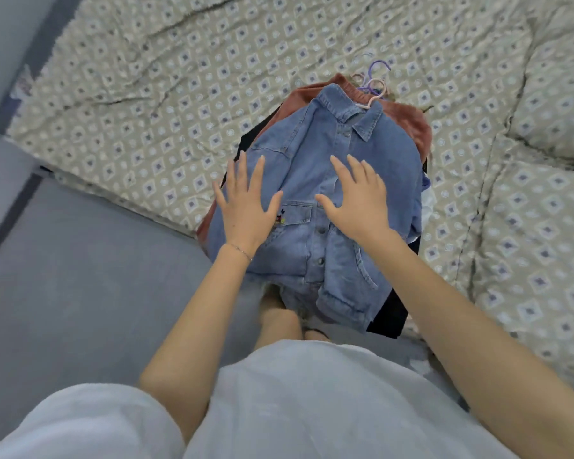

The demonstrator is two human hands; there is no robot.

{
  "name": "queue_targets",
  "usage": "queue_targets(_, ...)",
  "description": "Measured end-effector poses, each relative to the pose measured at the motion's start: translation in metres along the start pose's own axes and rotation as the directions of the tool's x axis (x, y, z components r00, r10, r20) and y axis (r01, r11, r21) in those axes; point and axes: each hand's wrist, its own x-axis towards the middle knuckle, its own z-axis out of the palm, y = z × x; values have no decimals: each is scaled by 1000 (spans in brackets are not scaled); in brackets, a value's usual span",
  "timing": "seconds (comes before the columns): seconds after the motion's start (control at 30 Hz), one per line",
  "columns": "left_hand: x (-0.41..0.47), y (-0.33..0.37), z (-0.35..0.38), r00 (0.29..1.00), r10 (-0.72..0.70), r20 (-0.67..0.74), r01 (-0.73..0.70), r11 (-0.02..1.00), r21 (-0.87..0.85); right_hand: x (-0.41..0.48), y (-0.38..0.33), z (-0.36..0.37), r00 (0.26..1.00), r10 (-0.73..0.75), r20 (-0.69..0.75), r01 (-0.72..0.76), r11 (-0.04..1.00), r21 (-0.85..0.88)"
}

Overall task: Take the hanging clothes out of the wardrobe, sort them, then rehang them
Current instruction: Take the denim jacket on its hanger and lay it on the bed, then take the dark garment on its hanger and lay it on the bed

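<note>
Head view: stack of clothes lies on the bed (146,111), at its near edge, right in front of me. The denim jacket (315,150) is on top, button side up. Under it are a rust-red garment (415,124) and something black (391,316).

The jacket's long axis runs away from me. Its collar is at the far end, tilted a bit right, and its hem hangs over the bed edge toward my legs and the floor (80,293). The hanger hooks (375,84) bunch just past the collar, pink and purple.

My left hand (246,207) lies flat on the jacket's left chest by the pocket, fingers spread, grip pinching nothing. My right hand (355,197) is over the button line, also spread flat and holding nothing. Firm press or light touch, can't tell.

Judgement: sorting stage, smoothing the top piece. The hooks are beyond both hands, with the right hand nearer, so a reach for them goes forward and slightly right.
</note>
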Motion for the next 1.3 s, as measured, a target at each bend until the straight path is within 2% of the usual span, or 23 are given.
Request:
queue_targets(0.2,-94,-58,-29,977,-183,-111,183,983,-7,-44,-74,26,973,-220,71,223,974,-34)
queue_targets(0.4,-203,-128,-43,874,-432,-222,429,901,-66,-99,-162,68,870,-474,133,484,873,-56)
queue_targets(0.57,-313,-190,-52,721,-626,-296,610,777,-157,-168,-248,106,709,-677,199,696,716,-44)
queue_targets(0.73,-449,-247,-61,561,-766,-313,743,633,-217,-262,-335,160,548,-792,270,822,570,4)
queue_targets(0.93,-600,-297,-64,350,-863,-365,846,458,-273,-382,-411,226,334,-851,407,919,390,61)
queue_targets(1.1,-683,-318,-68,180,-904,-388,893,316,-321,-460,-459,259,140,-868,476,963,231,139)
queue_targets(1.3,-755,-324,-70,-96,-922,-375,913,68,-402,-520,-510,287,-95,-857,506,979,13,206)
